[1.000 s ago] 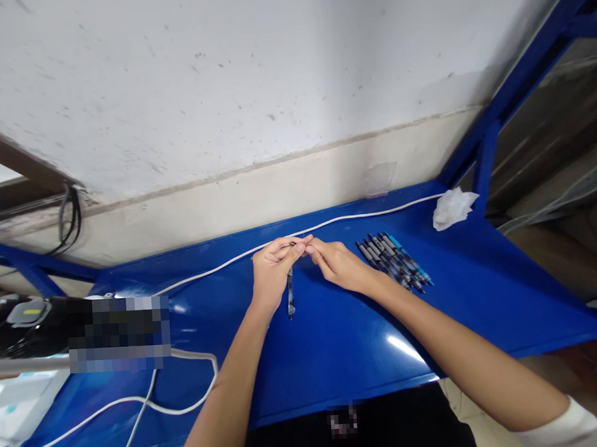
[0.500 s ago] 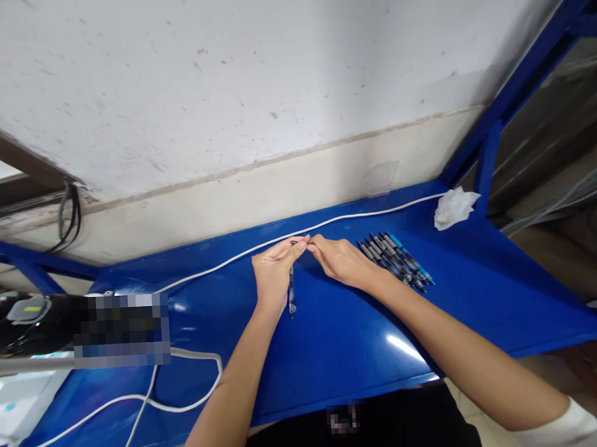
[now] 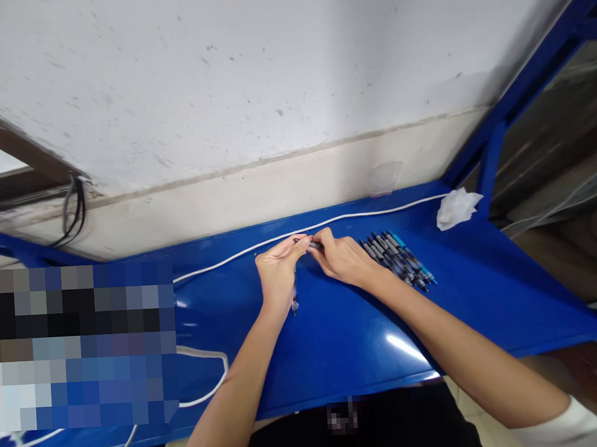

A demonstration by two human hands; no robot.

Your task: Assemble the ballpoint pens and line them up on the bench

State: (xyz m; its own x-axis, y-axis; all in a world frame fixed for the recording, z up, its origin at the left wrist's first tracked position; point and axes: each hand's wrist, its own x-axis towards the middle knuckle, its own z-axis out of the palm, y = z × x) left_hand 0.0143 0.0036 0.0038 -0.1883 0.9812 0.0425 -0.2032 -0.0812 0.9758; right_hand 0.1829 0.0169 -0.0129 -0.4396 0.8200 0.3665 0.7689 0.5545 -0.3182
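Between my two hands, above the middle of the blue table, is a dark pen [image 3: 315,244]. My left hand [image 3: 281,268] pinches its left end with thumb and fingers. The fingers of my right hand [image 3: 341,256] are closed around its right end. Whether the pen is whole or in parts, I cannot tell. Another pen [image 3: 295,302] lies on the table beside my left hand, partly hidden by it. To the right of my right hand lies a row of several pens [image 3: 398,258], mostly black and grey, with blue ones on the right side.
A white cable [image 3: 345,216] runs along the back of the blue table [image 3: 335,355]. Crumpled white tissue [image 3: 458,208] sits at the back right. Another white cable [image 3: 226,364] loops on the left, by a blurred-out area. The wall [image 3: 275,164] stands behind.
My right hand has shifted slightly away from the left, and more of the dark pen shows between them. The view has moved a little.
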